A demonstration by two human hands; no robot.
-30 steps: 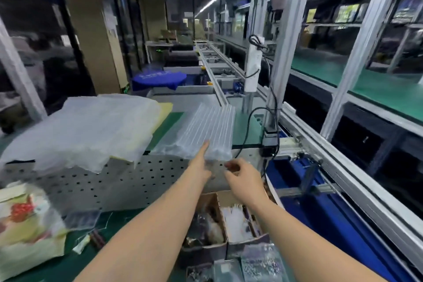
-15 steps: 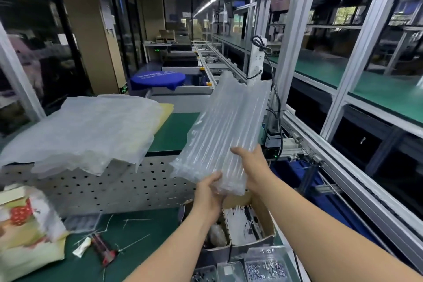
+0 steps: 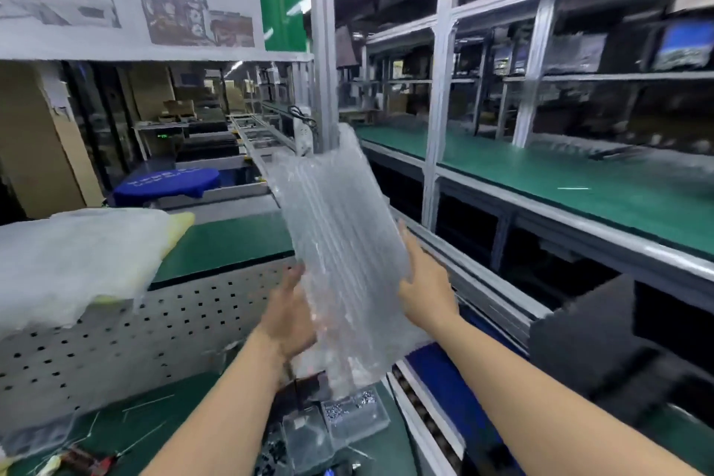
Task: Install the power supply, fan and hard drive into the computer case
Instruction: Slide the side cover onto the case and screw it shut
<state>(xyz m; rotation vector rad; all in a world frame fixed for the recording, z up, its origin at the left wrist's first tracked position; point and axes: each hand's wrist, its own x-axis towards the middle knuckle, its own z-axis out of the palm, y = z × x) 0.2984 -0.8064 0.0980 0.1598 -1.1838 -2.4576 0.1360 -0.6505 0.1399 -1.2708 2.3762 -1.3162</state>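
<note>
Air-cushion sleeve (image 3: pixel 340 243) between left hand (image 3: pixel 289 315) and right hand (image 3: pixel 425 284), above screw trays (image 3: pixel 357 419); foam sheets (image 3: pixel 77 263) on left shelf (image 3: pixel 232 241)

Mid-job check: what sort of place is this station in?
Most likely a factory assembly line, probably for electronics: a conveyor track runs away beside green-matted benches, picture work instructions hang overhead, and clear trays of screws sit at the station.

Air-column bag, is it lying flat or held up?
Held up, nearly upright: the air-column bag stands between the left hand and right hand, which hold its sides.
</note>
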